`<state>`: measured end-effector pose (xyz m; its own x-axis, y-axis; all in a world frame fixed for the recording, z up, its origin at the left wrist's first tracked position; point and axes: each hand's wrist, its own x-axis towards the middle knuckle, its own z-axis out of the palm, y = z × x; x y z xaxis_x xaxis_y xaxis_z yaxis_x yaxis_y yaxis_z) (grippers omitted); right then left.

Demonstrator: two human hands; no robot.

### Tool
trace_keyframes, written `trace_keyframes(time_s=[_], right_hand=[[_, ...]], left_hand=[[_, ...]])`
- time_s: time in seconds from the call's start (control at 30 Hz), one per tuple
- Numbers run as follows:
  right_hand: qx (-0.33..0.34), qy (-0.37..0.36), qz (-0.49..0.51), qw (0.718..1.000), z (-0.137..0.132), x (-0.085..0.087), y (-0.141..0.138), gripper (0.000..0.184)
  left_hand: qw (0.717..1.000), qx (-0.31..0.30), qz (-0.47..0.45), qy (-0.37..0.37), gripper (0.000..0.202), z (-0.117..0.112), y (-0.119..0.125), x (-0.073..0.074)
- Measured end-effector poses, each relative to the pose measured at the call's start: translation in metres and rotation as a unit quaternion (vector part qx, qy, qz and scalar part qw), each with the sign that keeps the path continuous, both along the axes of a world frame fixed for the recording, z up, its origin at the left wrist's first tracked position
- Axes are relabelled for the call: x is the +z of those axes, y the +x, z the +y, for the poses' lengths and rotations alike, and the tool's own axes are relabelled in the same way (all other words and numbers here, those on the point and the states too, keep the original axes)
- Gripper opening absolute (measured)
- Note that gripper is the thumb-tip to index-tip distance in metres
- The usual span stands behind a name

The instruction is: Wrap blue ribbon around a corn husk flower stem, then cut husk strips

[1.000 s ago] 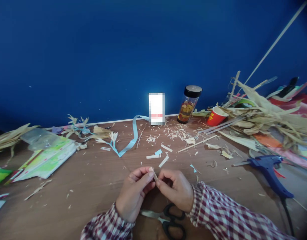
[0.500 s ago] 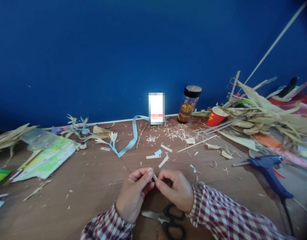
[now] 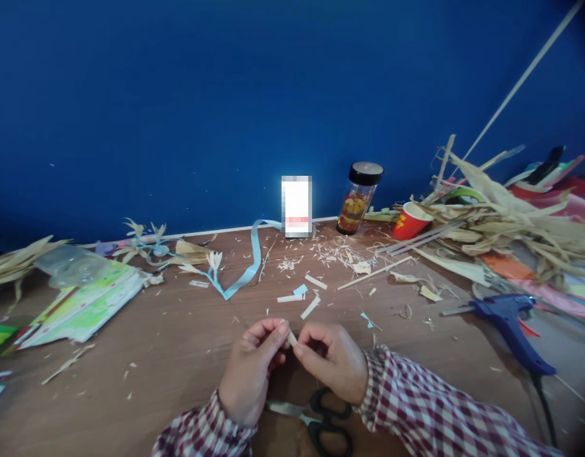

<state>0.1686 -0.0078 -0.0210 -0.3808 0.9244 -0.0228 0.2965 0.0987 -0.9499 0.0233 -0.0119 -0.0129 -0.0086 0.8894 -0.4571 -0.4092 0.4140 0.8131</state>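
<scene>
Pinching husk bit [image 3: 292, 338] | L hand [image 3: 252, 374] + R hand [image 3: 334, 367] closed on it | same grip as prev

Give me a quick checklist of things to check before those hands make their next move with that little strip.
1. Strip pinched by left hand and right hand: ok.
2. Scissors within reach, below the hands: ok.
3. Glue gun hot or cold: cannot tell.
4. Table free of scraps: not ok, littered.
5. Cup upright: not ok, tilted.
</scene>
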Motion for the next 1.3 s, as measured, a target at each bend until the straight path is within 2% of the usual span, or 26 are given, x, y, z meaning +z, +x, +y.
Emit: trace_keyframes(time_s=[0.1,0.3,0.47,0.57,0.77,1.03,1.17,1.3], right_hand=[[-0.003,0.003,-0.01,1.0,-0.001,0.001,-0.001,0.016],[0.009,-0.002,0.007,1.0,-0.002,0.006,0.0,0.015],[-0.006,0.006,0.009,1.0,0.001,0.005,0.0,0.024],[0.004,-0.01,-0.001,1.0,0.002,0.003,-0.001,0.025],[-0.002,-0.025,-0.026,0.999,0.001,0.001,-0.002,0.012],[-0.01,-0.019,-0.035,0.999,0.002,0.002,-0.001,0.014],[0.007,-0.02,-0.035,0.999,0.003,0.001,0.001,0.016],[0.012,-0.029,-0.016,0.999,0.002,0.001,0.002,0.016]], left_hand=[[1.0,-0.027,-0.008,-0.005,0.016,0.0,0.0,0.0],[0.998,-0.032,0.037,0.038,0.013,-0.005,0.001,-0.003],[0.995,-0.031,0.073,0.058,0.014,-0.007,0.001,-0.007],[0.998,-0.012,0.056,0.04,0.015,-0.005,0.001,-0.006],[1.0,0.007,0.0,-0.014,0.019,-0.001,0.0,-0.003],[0.998,0.006,0.03,-0.047,0.03,0.0,-0.003,0.002],[0.999,0.005,0.053,-0.01,0.034,0.001,-0.004,0.002],[0.991,-0.005,0.09,0.096,0.025,0.001,-0.005,-0.004]])
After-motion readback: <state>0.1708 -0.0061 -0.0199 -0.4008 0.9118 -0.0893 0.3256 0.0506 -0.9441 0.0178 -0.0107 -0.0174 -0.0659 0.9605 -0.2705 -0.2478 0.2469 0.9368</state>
